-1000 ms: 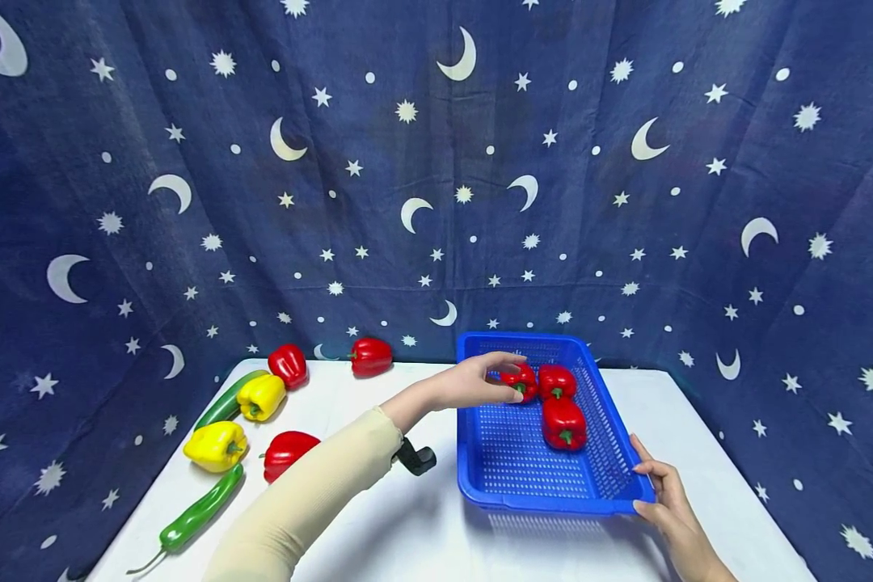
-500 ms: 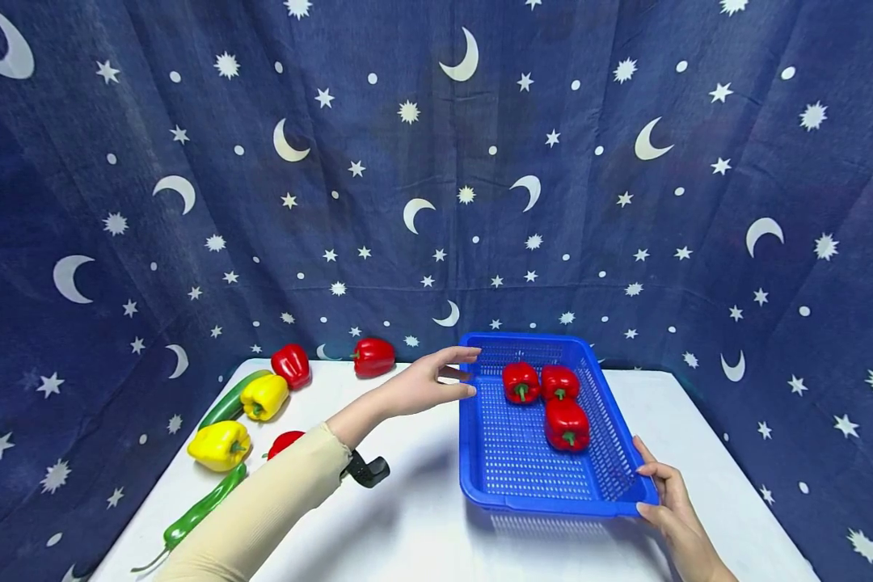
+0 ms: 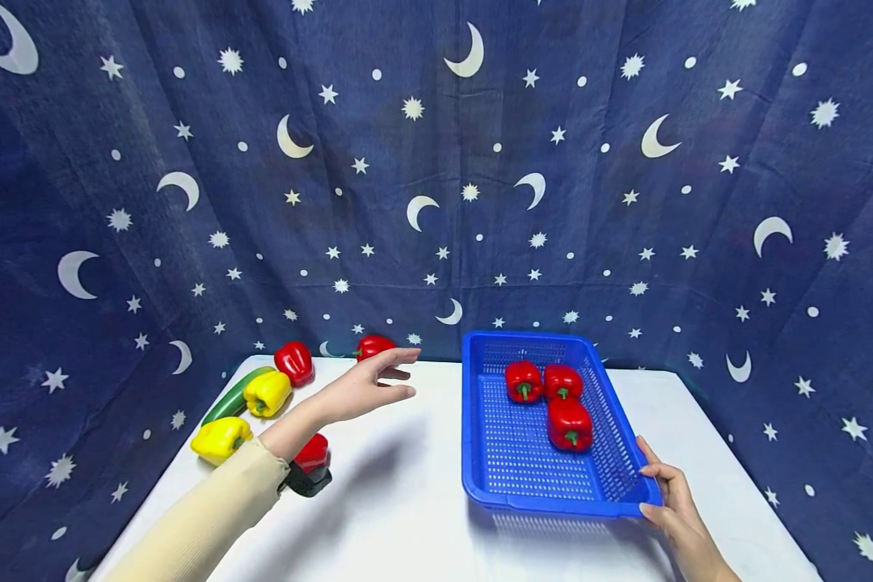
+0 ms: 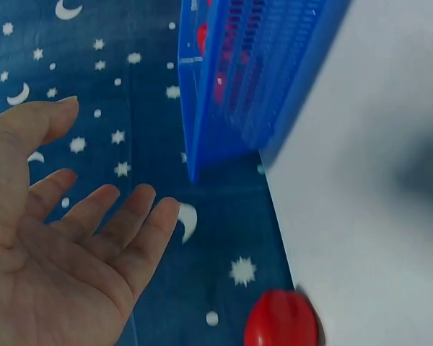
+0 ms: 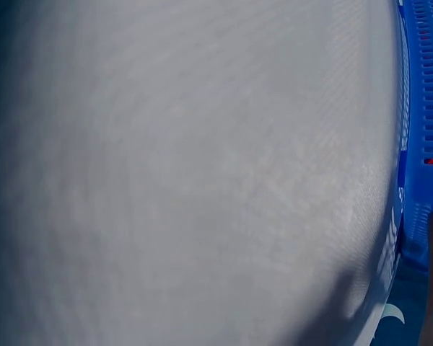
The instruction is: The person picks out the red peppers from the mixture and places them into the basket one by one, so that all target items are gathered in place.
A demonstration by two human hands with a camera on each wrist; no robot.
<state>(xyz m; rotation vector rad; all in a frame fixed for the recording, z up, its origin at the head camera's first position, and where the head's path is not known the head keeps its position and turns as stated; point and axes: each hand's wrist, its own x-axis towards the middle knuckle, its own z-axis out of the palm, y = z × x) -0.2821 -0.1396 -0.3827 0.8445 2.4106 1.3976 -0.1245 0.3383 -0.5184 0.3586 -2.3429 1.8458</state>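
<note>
Head view: right hand grips basket pointing lengthwise away; left hand half-spread, empty

The head view is bright and mostly sharp, the white table nearly washed out, with soft shadows below the left hand and the basket. Small highlights glint on the red peppers. The left wrist view is dimmer and softer; the right is grey, blurred and dark along its left edge. Light probably falls from overhead.
</note>
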